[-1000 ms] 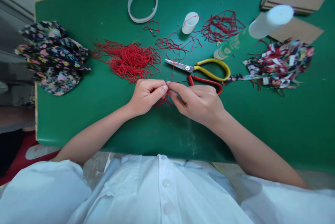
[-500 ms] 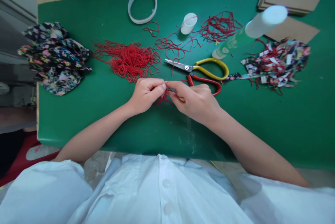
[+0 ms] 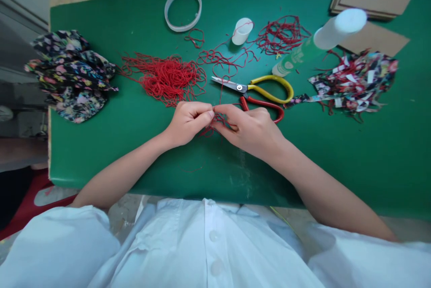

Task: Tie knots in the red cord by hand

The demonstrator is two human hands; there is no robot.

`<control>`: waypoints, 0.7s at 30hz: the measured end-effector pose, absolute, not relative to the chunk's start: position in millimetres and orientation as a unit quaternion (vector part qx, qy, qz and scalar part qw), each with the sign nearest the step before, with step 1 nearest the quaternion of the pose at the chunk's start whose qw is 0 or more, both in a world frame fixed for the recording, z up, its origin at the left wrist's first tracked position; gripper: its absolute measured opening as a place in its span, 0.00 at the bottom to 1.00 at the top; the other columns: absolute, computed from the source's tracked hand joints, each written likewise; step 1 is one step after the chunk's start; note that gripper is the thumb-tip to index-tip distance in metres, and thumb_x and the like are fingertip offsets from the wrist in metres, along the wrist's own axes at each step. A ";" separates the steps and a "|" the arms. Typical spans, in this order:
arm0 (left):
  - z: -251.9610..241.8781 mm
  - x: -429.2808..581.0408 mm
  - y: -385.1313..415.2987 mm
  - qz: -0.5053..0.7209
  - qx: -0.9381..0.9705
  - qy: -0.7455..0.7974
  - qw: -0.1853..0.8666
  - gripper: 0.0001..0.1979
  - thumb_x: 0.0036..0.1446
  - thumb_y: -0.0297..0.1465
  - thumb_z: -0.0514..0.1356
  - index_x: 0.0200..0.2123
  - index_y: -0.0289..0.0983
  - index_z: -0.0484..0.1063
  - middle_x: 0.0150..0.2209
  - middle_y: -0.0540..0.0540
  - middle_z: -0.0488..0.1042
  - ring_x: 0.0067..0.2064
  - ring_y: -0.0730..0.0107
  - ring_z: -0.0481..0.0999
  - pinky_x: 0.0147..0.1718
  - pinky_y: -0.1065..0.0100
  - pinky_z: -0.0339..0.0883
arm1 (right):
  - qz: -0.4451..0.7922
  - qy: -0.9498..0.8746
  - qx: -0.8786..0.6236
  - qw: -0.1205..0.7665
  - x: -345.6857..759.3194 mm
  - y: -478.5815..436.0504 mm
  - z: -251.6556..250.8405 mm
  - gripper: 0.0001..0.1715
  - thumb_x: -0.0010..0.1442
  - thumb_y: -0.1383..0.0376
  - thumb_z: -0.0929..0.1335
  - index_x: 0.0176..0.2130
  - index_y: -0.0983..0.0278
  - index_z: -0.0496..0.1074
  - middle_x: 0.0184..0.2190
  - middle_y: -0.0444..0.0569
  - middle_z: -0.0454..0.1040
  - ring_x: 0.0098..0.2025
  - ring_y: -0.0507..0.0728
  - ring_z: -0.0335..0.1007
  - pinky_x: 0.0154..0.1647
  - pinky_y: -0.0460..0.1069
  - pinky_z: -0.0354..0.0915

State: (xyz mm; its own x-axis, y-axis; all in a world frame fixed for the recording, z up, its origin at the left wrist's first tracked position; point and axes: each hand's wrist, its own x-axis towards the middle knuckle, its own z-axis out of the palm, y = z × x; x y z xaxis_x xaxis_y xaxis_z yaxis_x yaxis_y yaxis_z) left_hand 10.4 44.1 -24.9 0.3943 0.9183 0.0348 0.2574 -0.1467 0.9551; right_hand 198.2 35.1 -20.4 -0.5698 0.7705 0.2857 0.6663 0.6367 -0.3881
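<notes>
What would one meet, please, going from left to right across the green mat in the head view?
Floral fabric pile → red cord heap → left hand → right hand → white-capped bottle → printed fabric scraps.

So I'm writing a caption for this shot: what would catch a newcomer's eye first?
Probably the two hands meeting mid-table, the left hand and right hand pinching a tangle of red cord between their fingertips. Just behind them on the green mat lie the big pile of red cord and the yellow-and-red-handled scissors.
</notes>
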 end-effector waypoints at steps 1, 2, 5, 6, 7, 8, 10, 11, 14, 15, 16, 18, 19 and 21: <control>-24.9 10.6 44.2 0.340 0.677 0.433 0.488 0.19 0.57 0.34 0.53 0.15 0.36 0.57 0.15 0.54 0.56 0.20 0.80 0.56 0.22 0.72 0.50 | 0.119 -0.879 -0.412 0.209 198.3 35.6 -20.5 0.15 0.67 0.59 0.62 0.44 0.64 0.74 0.13 0.38 0.62 0.15 0.46 0.50 0.22 0.43 0.46; -25.0 10.7 44.3 0.343 0.675 0.433 0.490 0.19 0.57 0.34 0.53 0.15 0.36 0.57 0.15 0.54 0.56 0.20 0.81 0.56 0.22 0.72 0.50 | 0.113 -0.880 -0.414 0.206 198.4 36.2 -21.1 0.16 0.67 0.58 0.63 0.45 0.64 0.74 0.13 0.38 0.62 0.15 0.47 0.51 0.23 0.43 0.46; -25.5 11.4 43.4 0.363 0.663 0.438 0.487 0.20 0.59 0.36 0.53 0.16 0.36 0.58 0.15 0.54 0.57 0.20 0.81 0.56 0.22 0.72 0.52 | 0.078 -0.881 -0.409 0.223 198.7 38.0 -23.3 0.16 0.67 0.59 0.63 0.46 0.64 0.75 0.14 0.39 0.65 0.16 0.47 0.55 0.23 0.44 0.48; -25.6 11.8 42.8 0.373 0.662 0.446 0.474 0.20 0.59 0.37 0.53 0.16 0.36 0.59 0.16 0.54 0.59 0.20 0.81 0.57 0.23 0.72 0.53 | 0.066 -0.881 -0.410 0.229 198.9 38.2 -23.7 0.17 0.67 0.58 0.63 0.47 0.64 0.75 0.15 0.39 0.67 0.17 0.48 0.57 0.24 0.44 0.50; -25.7 12.1 42.1 0.384 0.663 0.456 0.453 0.20 0.60 0.37 0.53 0.17 0.36 0.61 0.16 0.54 0.60 0.21 0.80 0.59 0.24 0.72 0.55 | 0.057 -0.880 -0.412 0.231 199.0 38.2 -23.7 0.19 0.66 0.57 0.64 0.49 0.65 0.75 0.16 0.40 0.69 0.18 0.48 0.60 0.24 0.44 0.51; -25.8 12.4 41.3 0.394 0.665 0.469 0.427 0.20 0.60 0.38 0.53 0.18 0.36 0.63 0.17 0.53 0.62 0.22 0.80 0.60 0.26 0.72 0.57 | 0.052 -0.877 -0.418 0.230 199.1 37.7 -23.3 0.21 0.66 0.55 0.64 0.50 0.66 0.75 0.17 0.41 0.70 0.19 0.49 0.62 0.25 0.45 0.53; -25.9 12.9 40.1 0.417 0.665 0.492 0.378 0.20 0.61 0.39 0.54 0.20 0.36 0.67 0.19 0.52 0.66 0.23 0.79 0.63 0.28 0.71 0.59 | 0.053 -0.870 -0.435 0.227 198.8 35.9 -22.1 0.26 0.65 0.51 0.65 0.53 0.67 0.73 0.18 0.42 0.71 0.21 0.50 0.64 0.26 0.45 0.55; -26.0 13.1 39.6 0.427 0.661 0.500 0.360 0.20 0.62 0.39 0.54 0.20 0.36 0.69 0.20 0.52 0.67 0.24 0.78 0.64 0.29 0.71 0.60 | 0.056 -0.865 -0.444 0.228 198.4 34.6 -21.5 0.28 0.64 0.50 0.65 0.54 0.67 0.73 0.18 0.42 0.71 0.21 0.50 0.64 0.26 0.46 0.55; -27.0 13.0 39.2 0.447 0.640 0.517 0.352 0.20 0.62 0.41 0.56 0.23 0.36 0.74 0.21 0.51 0.70 0.25 0.78 0.67 0.30 0.71 0.62 | 0.052 -0.848 -0.473 0.235 196.5 30.9 -20.9 0.28 0.64 0.50 0.65 0.53 0.67 0.73 0.16 0.41 0.68 0.19 0.49 0.62 0.25 0.46 0.55; -27.6 12.9 39.3 0.449 0.630 0.520 0.360 0.19 0.62 0.41 0.56 0.24 0.36 0.75 0.22 0.50 0.71 0.26 0.77 0.68 0.30 0.71 0.63 | 0.048 -0.843 -0.482 0.236 195.8 30.1 -21.1 0.28 0.64 0.49 0.65 0.52 0.68 0.73 0.16 0.41 0.68 0.19 0.49 0.61 0.25 0.45 0.55; -28.4 12.6 39.5 0.452 0.620 0.522 0.372 0.18 0.61 0.41 0.56 0.26 0.37 0.77 0.23 0.50 0.72 0.26 0.77 0.68 0.30 0.71 0.63 | 0.045 -0.838 -0.489 0.238 195.2 29.6 -21.4 0.28 0.64 0.49 0.66 0.52 0.68 0.74 0.16 0.40 0.67 0.18 0.48 0.60 0.25 0.45 0.54; -30.3 12.1 40.2 0.459 0.601 0.518 0.400 0.18 0.61 0.42 0.57 0.27 0.37 0.78 0.25 0.49 0.74 0.28 0.77 0.70 0.30 0.72 0.64 | 0.044 -0.835 -0.492 0.242 194.5 29.6 -22.1 0.27 0.64 0.50 0.66 0.51 0.68 0.74 0.16 0.40 0.67 0.17 0.48 0.58 0.24 0.45 0.53; -31.4 11.8 40.6 0.464 0.592 0.514 0.412 0.18 0.61 0.42 0.57 0.27 0.37 0.77 0.25 0.49 0.75 0.29 0.77 0.71 0.31 0.72 0.64 | 0.049 -0.835 -0.491 0.242 194.3 30.0 -22.4 0.26 0.65 0.51 0.65 0.51 0.68 0.73 0.16 0.40 0.67 0.17 0.47 0.58 0.24 0.45 0.52; -33.4 11.3 41.5 0.473 0.577 0.507 0.432 0.19 0.61 0.43 0.57 0.26 0.37 0.77 0.26 0.48 0.76 0.30 0.76 0.72 0.31 0.72 0.65 | 0.070 -0.837 -0.490 0.232 194.1 30.9 -22.5 0.25 0.66 0.53 0.64 0.52 0.68 0.73 0.16 0.40 0.67 0.16 0.47 0.57 0.24 0.45 0.50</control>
